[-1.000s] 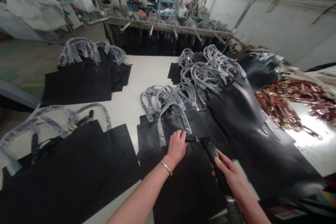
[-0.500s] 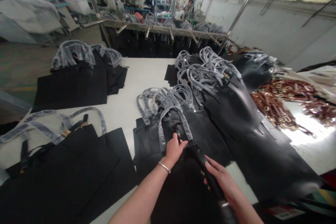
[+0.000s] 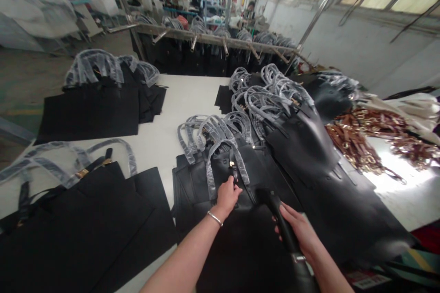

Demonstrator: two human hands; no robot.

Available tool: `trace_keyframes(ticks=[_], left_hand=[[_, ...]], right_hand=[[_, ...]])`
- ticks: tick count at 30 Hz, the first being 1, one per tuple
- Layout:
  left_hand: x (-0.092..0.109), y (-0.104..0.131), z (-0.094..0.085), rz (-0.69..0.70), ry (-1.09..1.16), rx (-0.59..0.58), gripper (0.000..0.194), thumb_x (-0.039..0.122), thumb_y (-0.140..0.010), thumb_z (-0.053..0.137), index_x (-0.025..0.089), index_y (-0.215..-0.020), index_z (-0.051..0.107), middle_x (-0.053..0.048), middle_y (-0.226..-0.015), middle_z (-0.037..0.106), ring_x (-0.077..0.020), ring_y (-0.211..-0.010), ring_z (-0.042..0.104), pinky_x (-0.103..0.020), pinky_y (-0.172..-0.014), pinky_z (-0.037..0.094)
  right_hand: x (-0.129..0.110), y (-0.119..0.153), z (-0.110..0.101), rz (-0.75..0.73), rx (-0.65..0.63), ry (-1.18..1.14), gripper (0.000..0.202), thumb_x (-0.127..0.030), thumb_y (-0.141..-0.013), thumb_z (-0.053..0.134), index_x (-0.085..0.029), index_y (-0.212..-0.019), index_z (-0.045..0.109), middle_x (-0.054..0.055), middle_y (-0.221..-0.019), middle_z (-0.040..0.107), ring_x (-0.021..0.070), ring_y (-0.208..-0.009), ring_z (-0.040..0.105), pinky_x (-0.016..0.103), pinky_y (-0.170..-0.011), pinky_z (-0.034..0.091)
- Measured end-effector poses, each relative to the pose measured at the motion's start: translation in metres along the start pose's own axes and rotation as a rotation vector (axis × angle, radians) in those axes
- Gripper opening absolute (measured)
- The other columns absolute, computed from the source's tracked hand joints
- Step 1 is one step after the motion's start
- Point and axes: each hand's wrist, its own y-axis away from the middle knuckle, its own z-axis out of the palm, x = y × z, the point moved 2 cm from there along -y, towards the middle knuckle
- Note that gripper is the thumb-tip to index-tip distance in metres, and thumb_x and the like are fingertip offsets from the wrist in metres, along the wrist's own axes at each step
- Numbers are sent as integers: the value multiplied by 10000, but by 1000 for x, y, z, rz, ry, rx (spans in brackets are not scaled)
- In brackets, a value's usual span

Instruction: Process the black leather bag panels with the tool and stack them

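A black leather tote bag (image 3: 220,238) lies on a stack of similar bags, its handle (image 3: 210,171) wrapped in clear plastic. My left hand (image 3: 227,197), with a bangle at the wrist, pinches the end of the bag's short black strap (image 3: 235,170), which has a gold clasp. Lower right, my right hand (image 3: 298,226) is wrapped round a black handheld tool (image 3: 287,233) with a wider head and a metal ring toward its rear. The tool's head is over the bag, right of my left hand; whether it touches the leather I cannot tell.
More black bags (image 3: 89,116) lie at the left, with others (image 3: 309,146) heaped at the right. Brown straps with gold hooks (image 3: 357,137) are piled on the white table (image 3: 189,87). A metal rack (image 3: 206,39) hung with bags stands behind it.
My right hand has drawn the tool slightly right, away from my left hand. The strap's gold clasp now shows more plainly. My left hand keeps its hold.
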Motion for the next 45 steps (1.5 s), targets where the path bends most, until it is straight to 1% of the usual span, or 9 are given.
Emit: trace_keyframes(ticks=[6, 8, 12, 18, 23, 30, 37, 42, 45], left_hand=[[-2, -1, -2, -6, 112, 26, 216, 262, -804, 641, 195, -987, 547, -15, -768, 673, -186, -761, 655, -261, -715, 436], [-3, -5, -2, -25, 275, 58, 184, 351, -878, 535, 186, -952, 572, -36, -799, 675, -180, -771, 649, -262, -711, 447], [0, -12, -2, -34, 494, 106, 357, 370, -939, 353, 139, -866, 615, -69, -831, 667, -167, -790, 633, -259, -715, 467], [16, -7, -14, 52, 652, -2, 341, 287, -865, 459, 129, -1103, 645, -37, -822, 658, -131, -687, 582, -243, -667, 457], [22, 1, -20, 114, 590, -76, 298, 235, -830, 489, 139, -1017, 699, -23, -761, 611, -105, -602, 506, -215, -578, 409], [17, 1, -17, 92, 524, -70, 306, 197, -824, 464, 155, -1008, 705, -40, -812, 645, -120, -623, 536, -229, -588, 427], [11, 3, -9, -67, 576, -146, 320, 174, -816, 454, 119, -1028, 688, -47, -770, 658, -123, -618, 545, -218, -558, 413], [15, 3, -11, -18, 534, -179, 314, 163, -836, 431, 127, -999, 697, -40, -774, 656, -126, -632, 552, -219, -565, 425], [23, 9, -21, 41, 432, -154, 293, 139, -849, 440, 144, -1000, 692, -47, -832, 643, -143, -712, 570, -252, -655, 464]], right_hand=[[-24, 1, 18, -86, 27, 14, 640, -460, -765, 675, -172, -1313, 513, -16, -640, 633, 135, -478, 588, 234, -416, 461], [-24, 11, 18, -113, 7, 83, 705, -487, -753, 677, -161, -1348, 487, -25, -595, 626, 133, -462, 570, 234, -417, 446], [-22, 30, 18, -113, -71, 178, 826, -570, -738, 652, -146, -1407, 421, -44, -489, 593, 138, -445, 549, 237, -433, 419], [-43, 43, 37, -119, -134, 146, 818, -573, -705, 678, -159, -1380, 473, -28, -527, 609, 140, -474, 571, 237, -455, 434], [-57, 43, 48, -111, -129, 141, 782, -546, -667, 709, -170, -1331, 539, -28, -543, 606, 133, -447, 560, 236, -425, 437], [-50, 42, 51, -70, -115, 141, 813, -558, -665, 702, -163, -1351, 515, -34, -513, 597, 134, -438, 550, 227, -411, 415], [-49, 34, 42, -127, -55, 88, 826, -553, -704, 689, -164, -1393, 452, -31, -542, 616, 131, -462, 560, 226, -431, 432], [-41, 38, 41, -76, -132, 163, 807, -547, -688, 705, -144, -1359, 505, -23, -513, 616, 135, -446, 558, 228, -422, 425], [-46, 39, 37, -115, -53, 122, 799, -531, -687, 714, -150, -1358, 506, -19, -518, 626, 139, -451, 565, 234, -433, 440]])
